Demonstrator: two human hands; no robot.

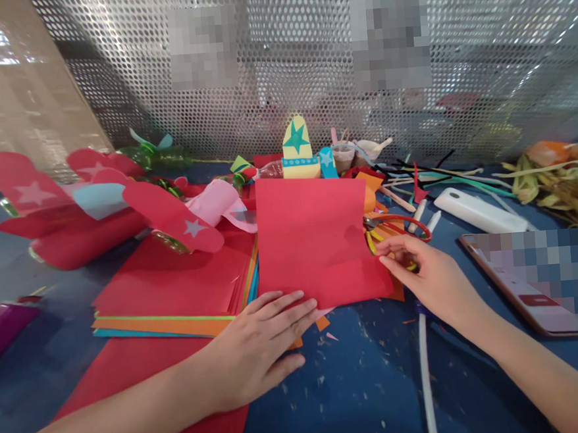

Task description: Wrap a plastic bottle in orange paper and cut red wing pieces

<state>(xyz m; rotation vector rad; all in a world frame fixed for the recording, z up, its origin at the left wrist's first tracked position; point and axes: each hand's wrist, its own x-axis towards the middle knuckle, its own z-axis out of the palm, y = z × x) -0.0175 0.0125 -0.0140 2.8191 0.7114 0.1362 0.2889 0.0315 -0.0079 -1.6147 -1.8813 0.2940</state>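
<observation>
A sheet of red paper (315,241) lies before me, apparently folded over, with a lower layer showing at its right corner. My left hand (266,347) is laid flat across its lower left edge, fingers stretched out. Beside the right edge is my right hand (424,270), its thumb and fingers curved with a gap between them. Its fingertips are close to a yellow-handled tool (371,242), partly covered by the hand. Behind that lie red-handled scissors (421,224). Orange paper scraps (322,323) peek out under the red sheet.
To the left sit a stack of coloured paper (174,277) and a red paper-covered bottle plane (86,224). A yellow paper piece with a star (298,143) stands behind. At right are a phone (526,285), a white glue gun or similar device (479,210), and a white cable (426,372).
</observation>
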